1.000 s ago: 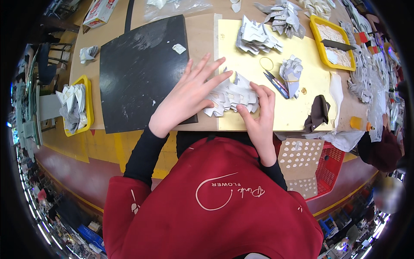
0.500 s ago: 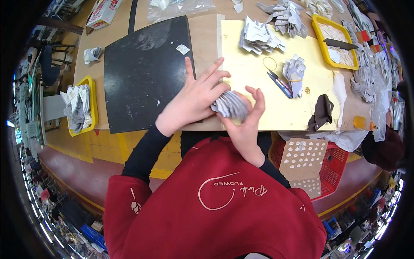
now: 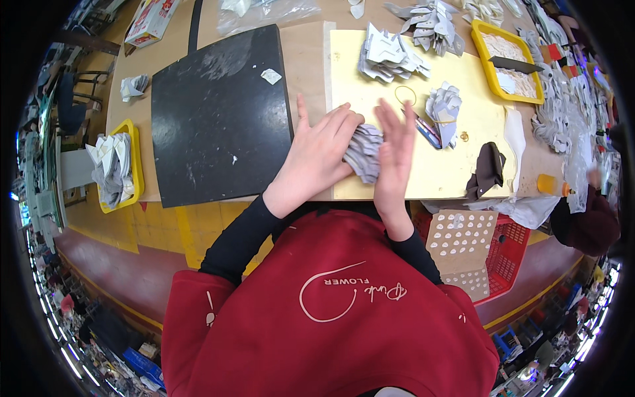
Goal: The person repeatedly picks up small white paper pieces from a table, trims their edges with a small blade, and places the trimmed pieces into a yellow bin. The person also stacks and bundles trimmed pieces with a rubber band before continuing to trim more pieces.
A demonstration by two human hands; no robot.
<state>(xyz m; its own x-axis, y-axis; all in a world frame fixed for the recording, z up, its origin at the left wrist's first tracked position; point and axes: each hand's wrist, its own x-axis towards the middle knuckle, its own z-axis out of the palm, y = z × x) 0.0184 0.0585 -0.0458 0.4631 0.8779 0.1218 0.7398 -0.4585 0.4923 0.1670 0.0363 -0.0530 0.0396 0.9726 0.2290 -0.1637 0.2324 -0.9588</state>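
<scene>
A stack of grey, layered cut pieces (image 3: 364, 155) stands on edge between my hands, over the near left part of the yellow sheet (image 3: 456, 175). My left hand (image 3: 317, 152) is closed on the stack's left side. Flat and slightly blurred, my right hand (image 3: 395, 155) has its fingers stretched upward along the stack's right side. Beyond the right hand lie a pair of blue-handled snips or pens (image 3: 430, 135), partly covered, and a bundle of grey pieces (image 3: 443, 106) with a band around it. A loose yellow rubber band (image 3: 415, 99) rests farther back.
Left of my hands lies a black board (image 3: 218, 119); past it, a yellow tray (image 3: 137, 162) holds grey pieces. More grey stacks (image 3: 390, 56) lie at the back. At right are another yellow tray (image 3: 486, 63) and a dark brown piece (image 3: 487, 169). A red crate (image 3: 512, 255) sits below the edge.
My right hand has let its curled grip on the stack go and straightened its fingers upward. The stack has turned more upright, and the left hand has moved slightly right with it.
</scene>
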